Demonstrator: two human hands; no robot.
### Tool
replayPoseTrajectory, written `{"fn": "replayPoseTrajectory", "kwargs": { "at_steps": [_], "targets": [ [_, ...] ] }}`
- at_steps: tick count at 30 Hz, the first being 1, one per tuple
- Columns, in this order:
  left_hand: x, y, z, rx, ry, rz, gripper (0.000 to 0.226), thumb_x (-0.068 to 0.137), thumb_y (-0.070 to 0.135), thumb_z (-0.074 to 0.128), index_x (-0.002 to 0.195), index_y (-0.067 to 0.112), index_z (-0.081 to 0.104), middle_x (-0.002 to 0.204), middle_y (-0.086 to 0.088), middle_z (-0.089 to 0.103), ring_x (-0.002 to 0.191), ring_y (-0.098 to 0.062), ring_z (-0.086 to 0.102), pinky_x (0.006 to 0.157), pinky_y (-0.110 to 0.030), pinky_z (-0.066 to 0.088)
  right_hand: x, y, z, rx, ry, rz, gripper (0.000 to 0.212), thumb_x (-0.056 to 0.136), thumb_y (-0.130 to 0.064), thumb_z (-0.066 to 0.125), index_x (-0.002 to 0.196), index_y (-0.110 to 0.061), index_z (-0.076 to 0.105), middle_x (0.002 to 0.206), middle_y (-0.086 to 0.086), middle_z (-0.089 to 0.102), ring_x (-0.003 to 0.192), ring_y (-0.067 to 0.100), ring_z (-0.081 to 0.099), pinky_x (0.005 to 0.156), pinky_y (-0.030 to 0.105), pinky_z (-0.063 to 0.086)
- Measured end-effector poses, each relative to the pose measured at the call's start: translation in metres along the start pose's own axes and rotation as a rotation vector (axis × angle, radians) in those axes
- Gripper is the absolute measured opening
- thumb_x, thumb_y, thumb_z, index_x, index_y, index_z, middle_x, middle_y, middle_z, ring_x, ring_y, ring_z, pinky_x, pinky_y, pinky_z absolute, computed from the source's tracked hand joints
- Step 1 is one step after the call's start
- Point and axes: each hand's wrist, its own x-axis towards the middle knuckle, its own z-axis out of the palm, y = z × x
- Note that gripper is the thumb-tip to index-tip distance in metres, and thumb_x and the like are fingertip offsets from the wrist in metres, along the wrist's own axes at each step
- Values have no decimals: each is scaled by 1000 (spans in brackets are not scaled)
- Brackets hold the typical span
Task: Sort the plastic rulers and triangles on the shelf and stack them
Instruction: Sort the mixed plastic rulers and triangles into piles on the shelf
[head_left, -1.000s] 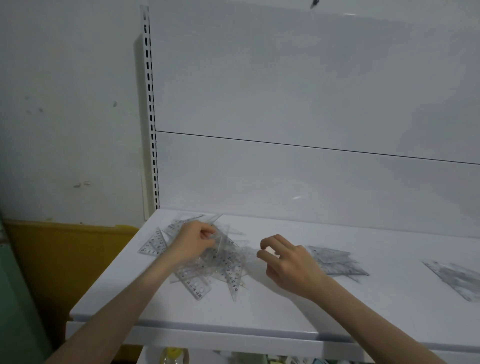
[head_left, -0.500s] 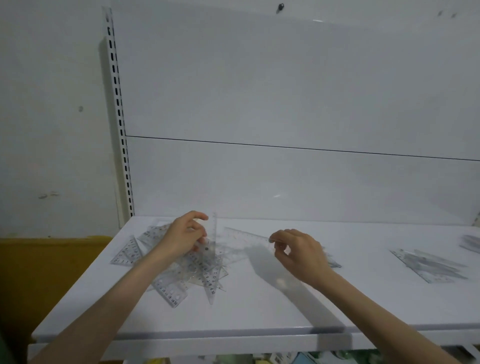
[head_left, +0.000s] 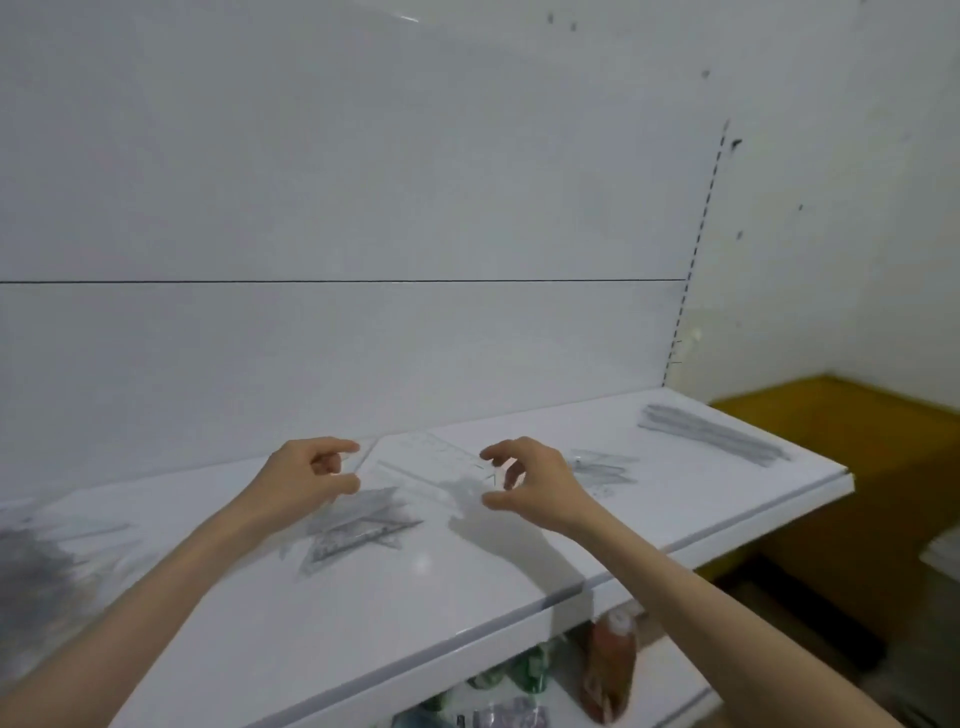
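Note:
I hold a clear plastic triangle just above the white shelf. My left hand pinches its left corner, and my right hand curls its fingers round the right tip. Under the left hand lies a stack of triangles. A second, smaller stack sits right of my right hand. A row of stacked rulers lies near the shelf's far right end. A blurred unsorted pile shows at the left edge.
The white back panel rises right behind the shelf. A bottle and other goods stand on the lower shelf below the front edge. A yellow-brown bin stands past the shelf's right end.
My view has swung right, so the loose pile now sits at the far left. Both hands have carried the clear triangle rightwards to above a sorted stack.

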Motion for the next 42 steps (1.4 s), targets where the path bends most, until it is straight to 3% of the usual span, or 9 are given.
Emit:
{"fn": "replayPoseTrajectory", "kwargs": {
  "at_steps": [3, 7, 13, 18, 22, 28, 33, 38, 42],
  "targets": [
    [30, 30, 58, 12, -26, 41, 33, 66, 18, 75, 95, 31, 65, 71, 10, 64, 57, -7, 55, 68, -23, 42, 2, 54, -46, 2, 47, 14, 46, 74, -8, 72, 118, -20, 62, 106, -3, 58, 82, 12, 62, 69, 11, 44],
    [72, 70, 136, 16, -54, 102, 42, 55, 35, 71, 95, 34, 61, 83, 11, 70, 77, -8, 61, 70, -18, 43, 2, 133, -116, -22, 192, 85, 32, 76, -13, 73, 107, -23, 66, 104, -8, 66, 82, 8, 64, 76, 27, 54],
    [119, 110, 238, 145, -105, 146, 34, 75, 14, 75, 102, 27, 60, 97, 4, 57, 78, -7, 55, 69, -17, 42, 11, 265, -214, -237, 300, 277, 26, 84, -15, 71, 110, -14, 69, 110, 0, 69, 92, 12, 62, 81, 25, 50],
    [138, 111, 277, 254, -86, 130, 35, 75, 19, 73, 105, 29, 56, 99, 5, 53, 87, -3, 52, 74, -20, 40, 34, 319, -222, -330, 257, 225, 29, 87, -13, 63, 115, -8, 67, 119, 7, 64, 107, 22, 57, 91, 32, 46],
    [142, 110, 288, 310, -90, 111, 39, 74, 21, 73, 107, 31, 55, 101, 11, 56, 97, -8, 51, 78, -20, 39, 45, 335, -209, -397, 223, 131, 22, 87, -10, 55, 94, 8, 66, 96, 14, 66, 92, 31, 57, 79, 46, 48],
    [140, 116, 289, 307, -76, 127, 42, 72, 20, 74, 109, 32, 56, 102, 17, 57, 97, -3, 49, 73, -13, 38, 52, 343, -208, -555, 193, 76, 31, 92, -21, 44, 77, -11, 68, 79, -3, 55, 85, 29, 54, 74, 36, 43],
    [127, 123, 284, 331, -115, 164, 48, 74, 22, 74, 114, 34, 50, 106, 17, 54, 99, -2, 47, 83, -17, 37, 59, 273, -191, -319, 105, -253, 35, 91, -28, 61, 124, -16, 62, 129, 0, 59, 120, 24, 50, 98, 34, 39],
    [106, 129, 261, 319, -86, 234, 58, 72, 25, 76, 119, 37, 44, 107, 22, 50, 101, 9, 42, 81, -7, 35, 64, 200, -142, -368, 10, -696, 47, 77, -25, 74, 121, -18, 61, 120, -1, 64, 98, 23, 62, 72, 32, 51],
    [82, 121, 224, 343, -57, 252, 62, 64, 40, 66, 121, 40, 42, 111, 20, 51, 108, 4, 46, 90, -16, 41, 71, 165, -108, -190, 25, -863, 24, 77, -15, 70, 101, -13, 71, 99, 1, 72, 74, 24, 66, 53, 33, 55]
  ]
}}
